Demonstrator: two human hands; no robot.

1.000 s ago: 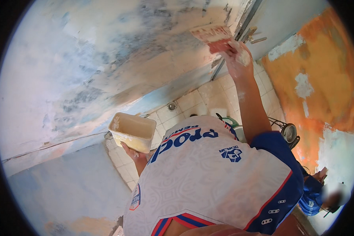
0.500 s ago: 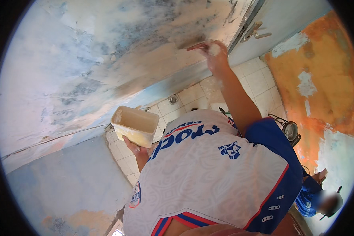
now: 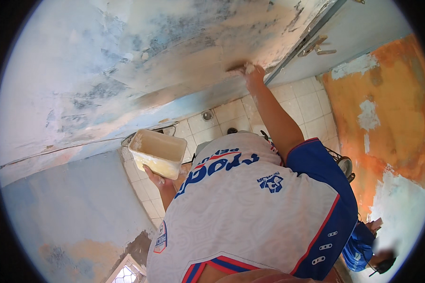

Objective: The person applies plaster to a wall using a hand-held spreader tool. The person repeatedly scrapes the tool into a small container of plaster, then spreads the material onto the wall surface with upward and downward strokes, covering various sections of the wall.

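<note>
My left hand (image 3: 158, 178) holds a pale rectangular plastic tub (image 3: 163, 165) from below, its fingers spread along the side. Whitish smears coat the tub, and its open top faces up; I cannot make out how much lies inside. Stretched out to the far side, my right hand (image 3: 254, 73) grips a thin flat scraper (image 3: 235, 69) against the patchy wall (image 3: 184, 61). The scraper shows nearly edge-on, with its grip hidden by the fingers. White residue covers that hand and wrist. Around it the wall is smeared beige over grey and blue patches.
Right of my hand runs a metal door frame (image 3: 303, 40) with a door handle (image 3: 318, 48). Below lies a tiled floor (image 3: 229, 111) with a round drain (image 3: 207, 114). A round fan-like object (image 3: 344, 166) stands beside my right sleeve. Another person (image 3: 359, 245) works by the orange wall (image 3: 387, 108).
My right hand has slid a little left along the wall, away from the door frame, with the scraper. The view has tilted slightly. The tub stays in my left hand.
</note>
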